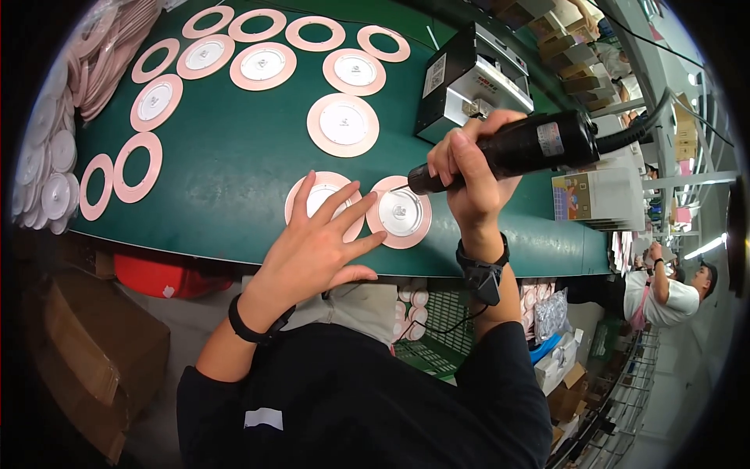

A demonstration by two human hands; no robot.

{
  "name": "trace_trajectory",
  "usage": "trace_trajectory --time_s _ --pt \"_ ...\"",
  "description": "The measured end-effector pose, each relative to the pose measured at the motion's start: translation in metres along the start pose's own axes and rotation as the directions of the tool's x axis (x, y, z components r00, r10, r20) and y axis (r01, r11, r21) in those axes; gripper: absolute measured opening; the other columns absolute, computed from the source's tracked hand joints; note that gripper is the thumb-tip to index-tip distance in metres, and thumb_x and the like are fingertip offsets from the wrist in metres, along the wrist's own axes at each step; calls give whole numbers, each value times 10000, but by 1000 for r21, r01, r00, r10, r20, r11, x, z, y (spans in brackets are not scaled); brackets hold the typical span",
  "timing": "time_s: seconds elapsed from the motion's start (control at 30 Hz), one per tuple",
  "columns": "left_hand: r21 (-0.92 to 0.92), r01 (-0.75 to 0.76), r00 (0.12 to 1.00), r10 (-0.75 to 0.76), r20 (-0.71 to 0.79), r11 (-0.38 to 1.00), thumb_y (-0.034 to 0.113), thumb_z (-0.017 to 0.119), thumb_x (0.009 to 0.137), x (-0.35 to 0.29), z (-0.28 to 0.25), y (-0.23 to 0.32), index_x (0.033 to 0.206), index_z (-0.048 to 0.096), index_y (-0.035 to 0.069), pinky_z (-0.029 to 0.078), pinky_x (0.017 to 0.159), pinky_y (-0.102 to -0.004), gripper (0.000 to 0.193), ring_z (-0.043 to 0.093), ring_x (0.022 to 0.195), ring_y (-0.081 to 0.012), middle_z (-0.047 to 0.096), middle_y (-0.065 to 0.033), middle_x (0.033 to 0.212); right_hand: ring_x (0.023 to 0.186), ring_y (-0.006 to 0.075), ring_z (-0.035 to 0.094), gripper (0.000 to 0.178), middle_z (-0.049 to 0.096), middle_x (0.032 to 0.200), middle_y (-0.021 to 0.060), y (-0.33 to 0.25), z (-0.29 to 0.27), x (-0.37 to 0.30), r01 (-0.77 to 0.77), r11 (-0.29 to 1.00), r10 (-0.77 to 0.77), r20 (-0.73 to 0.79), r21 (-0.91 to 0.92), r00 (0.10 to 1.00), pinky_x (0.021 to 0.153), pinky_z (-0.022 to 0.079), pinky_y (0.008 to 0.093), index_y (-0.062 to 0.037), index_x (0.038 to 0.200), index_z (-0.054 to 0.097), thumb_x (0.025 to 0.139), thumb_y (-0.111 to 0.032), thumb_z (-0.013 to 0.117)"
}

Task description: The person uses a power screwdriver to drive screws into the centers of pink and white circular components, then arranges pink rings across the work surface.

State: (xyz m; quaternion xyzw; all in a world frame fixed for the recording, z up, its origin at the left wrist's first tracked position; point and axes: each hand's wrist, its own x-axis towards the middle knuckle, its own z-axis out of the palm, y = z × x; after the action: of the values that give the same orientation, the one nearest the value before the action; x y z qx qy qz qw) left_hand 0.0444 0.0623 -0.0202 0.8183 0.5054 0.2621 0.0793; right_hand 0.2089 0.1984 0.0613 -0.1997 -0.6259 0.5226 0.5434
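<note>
My right hand (478, 168) is wrapped round a black electric screwdriver (539, 144) with a cable at its rear. Its thin bit reaches the upper left of a round disc (401, 223) with a pink rim and white centre, at the table's front edge. My left hand (322, 242) lies with fingers spread over a second pink-and-white disc (324, 195), partly hiding it. Two of its fingertips rest at the left rim of the disc under the bit. Farther back lie more discs with white centres (342, 125) and several bare pink rings (315, 34).
A black-and-silver box-shaped machine (476, 82) stands behind my right hand. Stacked pink rings (117, 47) and bagged white discs (56, 187) crowd the far left of the green table (226, 156). Below the edge sit a green crate (437, 336) and cardboard box (101, 344). Another person (664, 293) stands at right.
</note>
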Motion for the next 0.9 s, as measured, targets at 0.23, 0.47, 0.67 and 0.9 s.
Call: trace_trajectory --time_s 0.23,0.47,0.67,0.9 --pt "-8 13 1000 -13 -10 1000 555 718 762 -1 -3 -1 1190 717 244 207 1158 -672 529 425 1383 -307 542 -80 1434 494 161 467 367 480 620 60 -49 -45 72 266 929 -320 -197 -257 927 529 450 354 -45 1183 479 867 0 660" --pt "-20 10 999 -11 -43 1000 540 724 770 -1 1 -1 1185 733 249 201 1161 -668 507 426 1375 -308 554 -71 1422 514 156 471 299 474 663 45 -32 -71 90 193 951 -243 -199 -240 949 555 443 348 -66 1097 506 859 9 673" --pt "-30 25 999 -26 -36 999 528 729 769 -1 2 -2 1184 732 245 201 1161 -667 503 422 1375 -304 554 -60 1423 468 129 409 258 410 646 19 -55 -37 20 144 987 -150 -107 -65 983 502 417 335 -89 1107 479 892 2 588" --pt "-28 9 999 -10 -40 1000 521 730 773 0 2 -2 1177 733 239 206 1158 -668 493 421 1374 -301 555 -24 1418 462 130 417 321 437 661 36 -46 -19 -50 99 994 -99 21 -34 995 496 433 331 -100 1173 401 906 -7 554"
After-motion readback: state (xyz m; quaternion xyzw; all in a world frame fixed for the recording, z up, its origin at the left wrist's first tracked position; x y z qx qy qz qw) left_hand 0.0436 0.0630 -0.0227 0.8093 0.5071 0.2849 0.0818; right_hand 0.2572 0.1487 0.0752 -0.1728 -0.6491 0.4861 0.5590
